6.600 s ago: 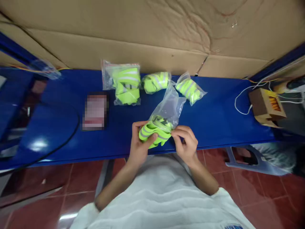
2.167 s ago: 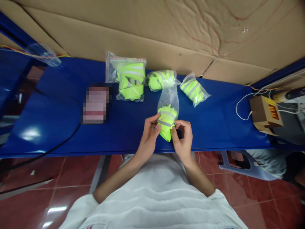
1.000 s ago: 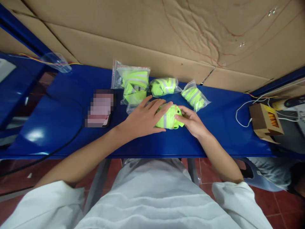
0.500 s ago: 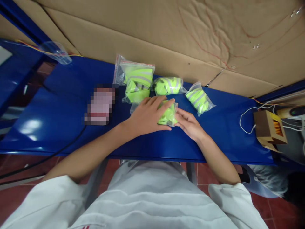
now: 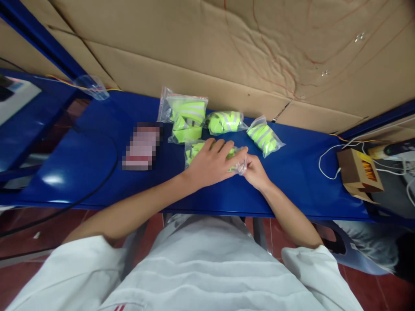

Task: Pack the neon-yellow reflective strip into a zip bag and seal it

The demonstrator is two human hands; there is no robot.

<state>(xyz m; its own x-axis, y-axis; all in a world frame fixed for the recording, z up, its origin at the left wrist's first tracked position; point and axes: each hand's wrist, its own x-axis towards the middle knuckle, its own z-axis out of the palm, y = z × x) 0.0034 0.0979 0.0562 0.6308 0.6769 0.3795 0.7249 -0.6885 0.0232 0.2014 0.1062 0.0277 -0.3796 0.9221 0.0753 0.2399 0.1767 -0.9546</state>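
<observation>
While my left hand (image 5: 212, 163) lies flat, fingers spread, pressing the bagged neon vest (image 5: 194, 151) onto the blue table (image 5: 292, 181), my right hand (image 5: 254, 170) pinches the bag's open end (image 5: 241, 162) just beside it, with three packed bags (image 5: 223, 122) near the cardboard wall (image 5: 194, 52).

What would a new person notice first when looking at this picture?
The neon-yellow striped bands sealed in three clear bags stand out first, lined up at the far edge of the blue table. Nearer the person, the left hand lies flat on a fourth bag, while the right hand pinches its crumpled end. A small open cardboard box sits at the right.
</observation>
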